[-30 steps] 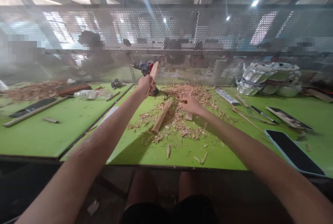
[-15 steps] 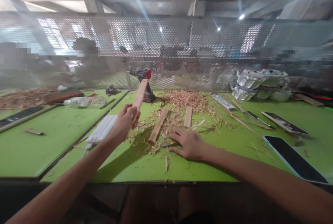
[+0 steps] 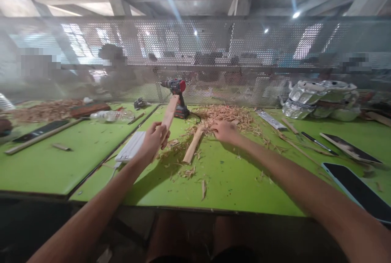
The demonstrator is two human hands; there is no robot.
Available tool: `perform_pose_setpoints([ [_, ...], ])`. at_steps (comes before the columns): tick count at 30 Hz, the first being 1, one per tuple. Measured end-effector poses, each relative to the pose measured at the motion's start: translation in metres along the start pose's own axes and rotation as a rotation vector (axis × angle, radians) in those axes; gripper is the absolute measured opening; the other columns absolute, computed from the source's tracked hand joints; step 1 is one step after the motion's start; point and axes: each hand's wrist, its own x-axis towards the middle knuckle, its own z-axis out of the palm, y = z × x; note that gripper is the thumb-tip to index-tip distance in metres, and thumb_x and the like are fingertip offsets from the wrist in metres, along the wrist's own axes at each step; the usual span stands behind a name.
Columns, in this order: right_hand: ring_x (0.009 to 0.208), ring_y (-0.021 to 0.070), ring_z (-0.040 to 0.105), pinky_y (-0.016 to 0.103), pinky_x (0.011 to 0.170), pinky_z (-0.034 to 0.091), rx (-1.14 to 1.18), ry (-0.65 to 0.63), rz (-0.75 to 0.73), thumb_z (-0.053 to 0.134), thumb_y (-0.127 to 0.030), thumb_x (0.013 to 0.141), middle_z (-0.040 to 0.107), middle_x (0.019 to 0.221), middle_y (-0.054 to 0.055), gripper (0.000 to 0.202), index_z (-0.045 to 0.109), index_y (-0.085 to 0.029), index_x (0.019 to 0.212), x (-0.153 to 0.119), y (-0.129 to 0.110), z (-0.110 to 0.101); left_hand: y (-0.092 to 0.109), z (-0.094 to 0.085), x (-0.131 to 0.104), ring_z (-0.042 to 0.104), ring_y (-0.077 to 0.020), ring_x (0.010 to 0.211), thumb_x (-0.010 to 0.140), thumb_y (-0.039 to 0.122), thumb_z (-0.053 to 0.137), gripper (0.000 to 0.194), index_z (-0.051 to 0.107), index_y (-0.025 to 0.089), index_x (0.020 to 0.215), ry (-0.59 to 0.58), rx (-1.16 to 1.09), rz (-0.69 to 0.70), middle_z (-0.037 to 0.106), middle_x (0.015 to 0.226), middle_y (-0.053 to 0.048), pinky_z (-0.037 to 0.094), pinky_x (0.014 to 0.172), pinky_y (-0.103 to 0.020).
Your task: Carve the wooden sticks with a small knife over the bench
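Note:
My left hand (image 3: pixel 156 137) is closed round a flat wooden strip (image 3: pixel 171 112), which it holds tilted up above the table; a small hole shows near its top end. My right hand (image 3: pixel 226 131) is among the curly wood shavings (image 3: pixel 224 114), its fingers bent down into them. What those fingers hold, if anything, is hidden. Between my hands a second wooden strip (image 3: pixel 193 145) lies on the green table (image 3: pixel 244 189). Just behind the right hand, a bit of another wooden piece (image 3: pixel 235 122) shows in the pile.
A cordless drill (image 3: pixel 179 96) stands behind the held strip. The white power strip (image 3: pixel 131 146) lies left of my left hand. To the right are a phone (image 3: pixel 357 187), a pen (image 3: pixel 317 142) and foil-like silvery packs (image 3: pixel 317 98). A perforated screen (image 3: pixel 214 43) closes the back.
My right hand has moved forward, away from the table's front edge, and shavings have shifted with it. The grey blade-like piece beside it is out of sight. My left hand still holds its strip.

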Motion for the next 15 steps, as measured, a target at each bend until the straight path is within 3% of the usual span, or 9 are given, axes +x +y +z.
perform_pose_setpoints([
  [3,0.075,0.0194,0.065,0.031,0.061,0.051,-0.031,-0.114,-0.057,0.05,-0.014,0.099,0.075,0.099,0.006,0.036,0.082,-0.025,0.11,-0.04,-0.029,-0.01,-0.007,-0.002,0.004,0.042,-0.0102,0.033,0.08,0.037,0.057,0.022,0.048,0.024,0.095,0.028,0.014,0.018,0.055,0.057,0.009,0.029,0.032,-0.022],
  [6,0.078,0.0195,0.068,0.032,0.062,0.054,0.065,-0.175,-0.185,0.054,-0.04,0.104,0.073,0.118,0.005,0.034,0.075,-0.031,0.129,-0.081,-0.065,-0.008,-0.013,-0.004,0.01,0.042,-0.01,0.033,0.08,0.037,0.056,0.023,0.047,0.024,0.097,0.083,0.01,0.033,0.056,0.058,0.009,0.03,0.033,-0.021],
  [9,0.095,0.026,0.07,0.037,0.075,0.056,0.048,-0.223,-0.359,0.058,-0.066,0.099,0.07,0.129,0.01,0.057,0.066,-0.032,0.144,-0.103,-0.097,0.001,-0.018,-0.01,0.018,0.041,-0.0095,0.032,0.08,0.035,0.055,0.023,0.044,0.025,0.098,0.137,0.01,0.037,0.055,0.058,0.01,0.028,0.034,-0.02],
  [12,0.104,0.0274,0.068,0.036,0.08,0.055,-0.008,-0.186,-0.451,0.056,-0.068,0.099,0.069,0.129,0.012,0.057,0.067,-0.028,0.139,-0.094,-0.118,0.014,-0.021,-0.016,0.028,0.04,-0.0089,0.032,0.08,0.031,0.054,0.023,0.043,0.025,0.1,0.207,0.015,0.022,0.054,0.057,0.011,0.026,0.035,-0.019],
  [15,0.104,0.0267,0.067,0.036,0.081,0.054,-0.047,-0.102,-0.473,0.053,-0.061,0.103,0.07,0.125,0.013,0.049,0.071,-0.023,0.128,-0.059,-0.131,0.029,-0.022,-0.021,0.035,0.039,-0.0082,0.033,0.08,0.027,0.053,0.023,0.045,0.024,0.101,0.301,-0.002,0.01,0.054,0.058,0.011,0.027,0.037,-0.019],
])
